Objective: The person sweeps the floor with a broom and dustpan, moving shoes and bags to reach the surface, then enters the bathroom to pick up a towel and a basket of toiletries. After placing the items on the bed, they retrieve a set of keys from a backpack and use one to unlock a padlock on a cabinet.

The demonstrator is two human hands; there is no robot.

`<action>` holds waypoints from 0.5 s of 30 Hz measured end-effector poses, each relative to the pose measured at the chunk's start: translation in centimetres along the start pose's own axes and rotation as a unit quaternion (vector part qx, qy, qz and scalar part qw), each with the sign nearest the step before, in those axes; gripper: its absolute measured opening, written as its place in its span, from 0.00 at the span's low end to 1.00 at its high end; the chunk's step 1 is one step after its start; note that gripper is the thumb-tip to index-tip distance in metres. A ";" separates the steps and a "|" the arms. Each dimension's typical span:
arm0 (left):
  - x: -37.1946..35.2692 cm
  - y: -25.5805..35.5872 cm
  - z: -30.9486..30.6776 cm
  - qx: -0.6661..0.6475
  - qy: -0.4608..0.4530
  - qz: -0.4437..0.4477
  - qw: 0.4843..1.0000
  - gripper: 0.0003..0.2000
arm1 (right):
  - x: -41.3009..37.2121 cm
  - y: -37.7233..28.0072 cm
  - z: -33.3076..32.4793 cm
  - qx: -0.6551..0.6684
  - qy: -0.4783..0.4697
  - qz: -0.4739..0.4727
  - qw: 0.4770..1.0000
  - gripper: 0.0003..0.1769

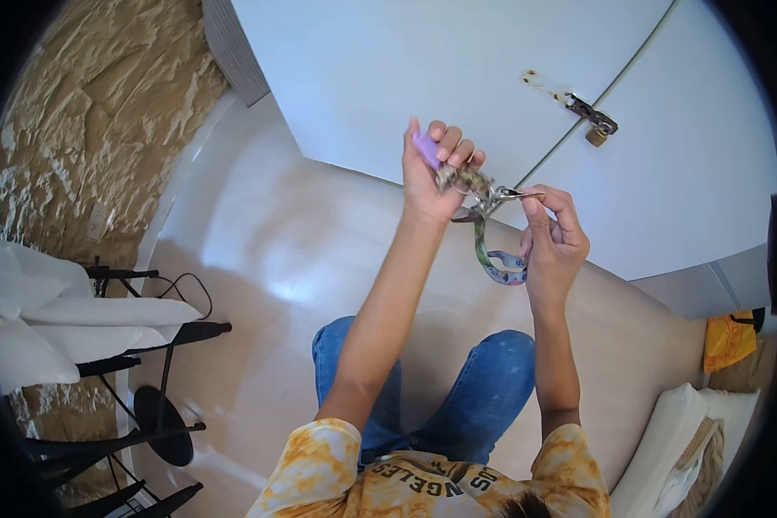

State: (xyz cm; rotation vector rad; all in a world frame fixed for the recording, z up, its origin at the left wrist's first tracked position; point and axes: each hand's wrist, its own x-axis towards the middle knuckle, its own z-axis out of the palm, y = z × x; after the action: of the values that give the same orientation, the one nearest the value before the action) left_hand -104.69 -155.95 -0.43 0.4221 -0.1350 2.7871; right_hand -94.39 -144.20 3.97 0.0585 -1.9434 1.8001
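Observation:
My left hand (427, 186) is closed around a bunch of keys (468, 181), blurred by motion, with a purple tag (426, 148) between thumb and fingers. My right hand (557, 242) pinches a single key (529, 195) from the same bunch between thumb and forefinger. A patterned green and blue lanyard strap (483, 250) hangs in a loop from the bunch, its far end reaching my right hand. Both hands are in front of a white cabinet (388, 78). A brass padlock (596, 136) hangs on the dark metal hasp (591, 114) across its door gap.
At the left, black racks or folded stands (160, 423) hold white cloth (60, 319) by a rough stone wall (104, 112). An orange bag (729, 341) and a white container (678, 432) with items lie at the right. My knees (501, 371) are bent over the pale floor (259, 259).

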 end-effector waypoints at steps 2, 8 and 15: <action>0.0 0.3 0.4 0.263 0.028 -0.010 0.964 0.16 | 0.4 0.0 -0.4 -0.011 0.002 -0.019 1.000 0.06; -1.2 -0.2 4.4 0.684 -0.056 -0.175 0.706 0.13 | 1.6 0.3 -2.0 -0.044 -0.011 -0.012 0.999 0.06; -1.0 -1.0 3.3 0.593 -0.064 -0.229 0.769 0.12 | 2.5 -0.2 -3.0 -0.003 -0.030 0.080 0.996 0.09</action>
State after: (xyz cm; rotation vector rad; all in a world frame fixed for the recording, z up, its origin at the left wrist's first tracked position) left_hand -102.51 -155.75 2.44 0.7642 1.5343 1.9882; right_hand -95.60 -140.64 5.17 -0.0478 -2.0462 1.9148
